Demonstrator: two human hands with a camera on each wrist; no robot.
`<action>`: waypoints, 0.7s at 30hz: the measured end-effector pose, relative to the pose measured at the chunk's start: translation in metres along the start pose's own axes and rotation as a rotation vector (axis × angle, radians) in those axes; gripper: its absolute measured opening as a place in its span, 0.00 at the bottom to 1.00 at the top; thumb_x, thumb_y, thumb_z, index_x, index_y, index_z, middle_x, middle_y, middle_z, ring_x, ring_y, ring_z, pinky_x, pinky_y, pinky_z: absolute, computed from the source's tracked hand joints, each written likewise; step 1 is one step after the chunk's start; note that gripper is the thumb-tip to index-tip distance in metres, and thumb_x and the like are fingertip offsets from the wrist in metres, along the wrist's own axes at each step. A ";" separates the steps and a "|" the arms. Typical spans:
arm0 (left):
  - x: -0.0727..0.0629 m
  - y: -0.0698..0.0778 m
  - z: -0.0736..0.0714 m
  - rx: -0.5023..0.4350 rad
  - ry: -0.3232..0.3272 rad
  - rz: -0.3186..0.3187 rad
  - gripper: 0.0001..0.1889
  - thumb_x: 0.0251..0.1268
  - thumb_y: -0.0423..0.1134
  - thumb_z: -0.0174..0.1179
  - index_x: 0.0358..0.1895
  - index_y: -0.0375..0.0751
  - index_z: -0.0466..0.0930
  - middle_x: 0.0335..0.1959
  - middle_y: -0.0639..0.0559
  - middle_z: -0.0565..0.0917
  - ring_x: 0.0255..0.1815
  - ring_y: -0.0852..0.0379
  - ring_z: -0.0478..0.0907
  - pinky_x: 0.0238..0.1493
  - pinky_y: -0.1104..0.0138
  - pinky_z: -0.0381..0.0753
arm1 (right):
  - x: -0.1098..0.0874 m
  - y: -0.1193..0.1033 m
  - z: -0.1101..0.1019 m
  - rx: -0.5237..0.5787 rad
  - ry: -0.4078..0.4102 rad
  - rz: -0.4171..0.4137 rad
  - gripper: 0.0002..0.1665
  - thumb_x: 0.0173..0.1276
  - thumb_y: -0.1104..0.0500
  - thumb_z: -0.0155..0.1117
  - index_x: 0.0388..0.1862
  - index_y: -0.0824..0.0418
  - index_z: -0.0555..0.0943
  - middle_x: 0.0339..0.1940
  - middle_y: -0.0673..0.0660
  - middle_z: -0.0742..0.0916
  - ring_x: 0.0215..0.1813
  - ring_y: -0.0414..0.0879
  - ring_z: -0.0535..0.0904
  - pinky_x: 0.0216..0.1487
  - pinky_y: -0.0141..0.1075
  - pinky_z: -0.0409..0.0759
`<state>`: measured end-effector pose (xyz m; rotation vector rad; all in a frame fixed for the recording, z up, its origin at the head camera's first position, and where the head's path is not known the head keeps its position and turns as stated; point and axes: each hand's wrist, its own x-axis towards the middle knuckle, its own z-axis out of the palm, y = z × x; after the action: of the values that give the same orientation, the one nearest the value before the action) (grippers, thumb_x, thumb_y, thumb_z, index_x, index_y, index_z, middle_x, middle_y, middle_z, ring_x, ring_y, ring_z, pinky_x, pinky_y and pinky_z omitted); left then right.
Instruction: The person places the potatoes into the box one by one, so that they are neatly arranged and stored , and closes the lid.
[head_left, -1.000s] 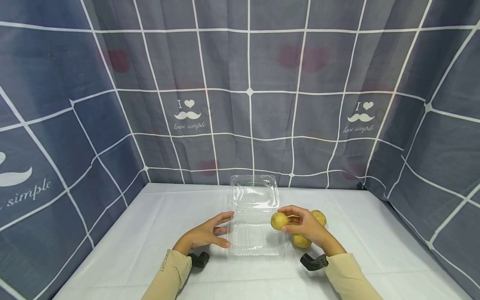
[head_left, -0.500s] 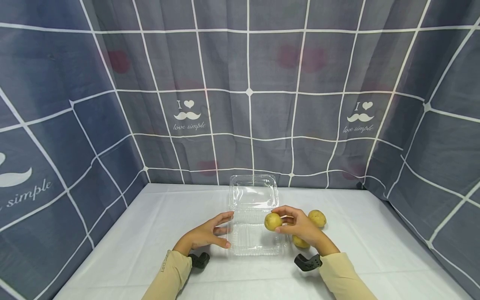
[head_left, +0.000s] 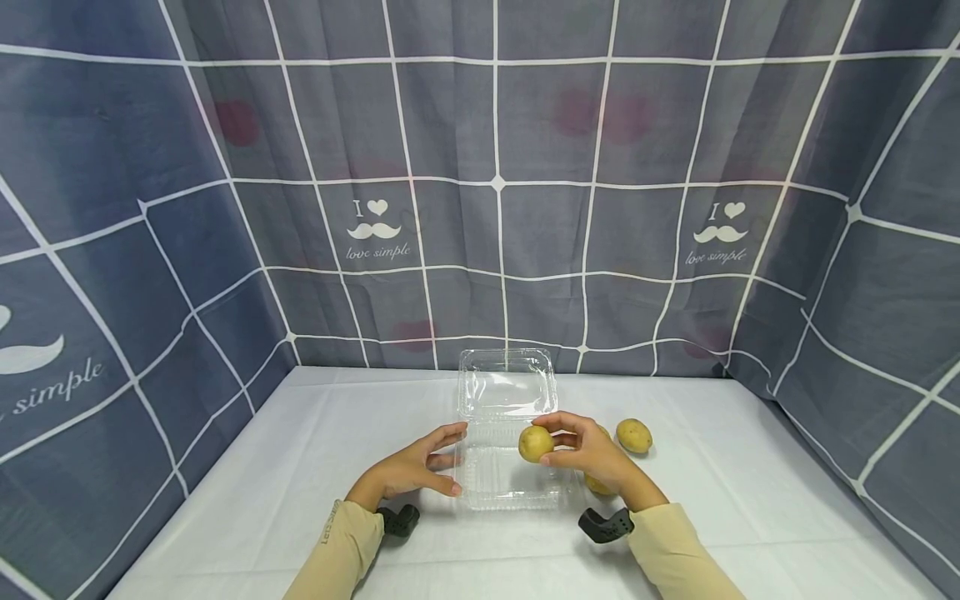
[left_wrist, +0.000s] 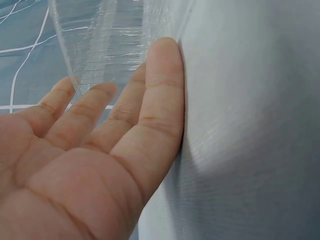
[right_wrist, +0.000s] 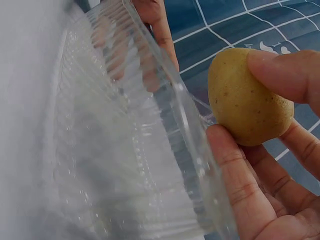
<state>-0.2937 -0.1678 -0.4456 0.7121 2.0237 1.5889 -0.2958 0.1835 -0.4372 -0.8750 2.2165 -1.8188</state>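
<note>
My right hand (head_left: pixel 600 458) pinches a yellow potato (head_left: pixel 535 444) between thumb and fingers, above the right part of a clear plastic clamshell box (head_left: pixel 502 500). In the right wrist view this potato (right_wrist: pixel 245 100) shows small dark specks and hangs beside the box's rim (right_wrist: pixel 187 117). The box's lid (head_left: pixel 507 385) stands raised at the back. At the box's left side is my left hand (head_left: pixel 412 467), its fingers spread and fairly straight; in the left wrist view the fingertips (left_wrist: pixel 164 52) lie close against the plastic wall.
To the right of the box, a potato (head_left: pixel 633 436) lies on the white-covered table (head_left: pixel 750 492). A second potato (head_left: pixel 597 485) is partly hidden by my right hand, and a yellow sliver shows behind the knuckles. A grey checked curtain (head_left: pixel 450 208) surrounds the table's back and sides.
My right hand has moved left with the potato, from the box's right edge to further over it. The potato at the right is now fully uncovered. My left hand has stayed put.
</note>
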 end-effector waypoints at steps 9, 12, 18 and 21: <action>0.000 0.000 0.001 0.003 0.006 -0.008 0.58 0.62 0.28 0.78 0.88 0.32 0.45 0.88 0.27 0.48 0.82 0.25 0.60 0.78 0.34 0.66 | 0.004 -0.001 0.009 0.025 -0.014 0.017 0.33 0.67 0.68 0.76 0.68 0.78 0.76 0.64 0.68 0.85 0.56 0.47 0.84 0.56 0.33 0.85; 0.000 0.000 0.001 0.004 0.015 -0.013 0.58 0.62 0.28 0.78 0.88 0.31 0.45 0.88 0.28 0.48 0.82 0.25 0.61 0.78 0.34 0.66 | 0.005 -0.002 0.012 0.035 -0.014 0.018 0.34 0.67 0.67 0.77 0.69 0.78 0.76 0.63 0.65 0.86 0.55 0.46 0.85 0.56 0.33 0.85; 0.001 0.003 0.003 0.000 0.036 -0.027 0.58 0.61 0.28 0.78 0.87 0.30 0.46 0.87 0.27 0.49 0.82 0.24 0.61 0.79 0.34 0.65 | 0.009 -0.002 0.017 0.048 -0.006 0.013 0.35 0.66 0.68 0.78 0.68 0.78 0.76 0.62 0.58 0.88 0.55 0.44 0.85 0.56 0.32 0.86; 0.001 0.003 0.003 0.002 0.042 -0.033 0.58 0.61 0.28 0.78 0.87 0.31 0.46 0.87 0.27 0.49 0.82 0.25 0.61 0.79 0.34 0.65 | 0.012 -0.003 0.021 0.034 -0.004 0.015 0.34 0.66 0.68 0.78 0.68 0.79 0.77 0.64 0.64 0.87 0.55 0.45 0.84 0.57 0.32 0.86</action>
<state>-0.2922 -0.1640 -0.4430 0.6478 2.0569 1.5957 -0.2948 0.1596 -0.4366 -0.8532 2.1769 -1.8412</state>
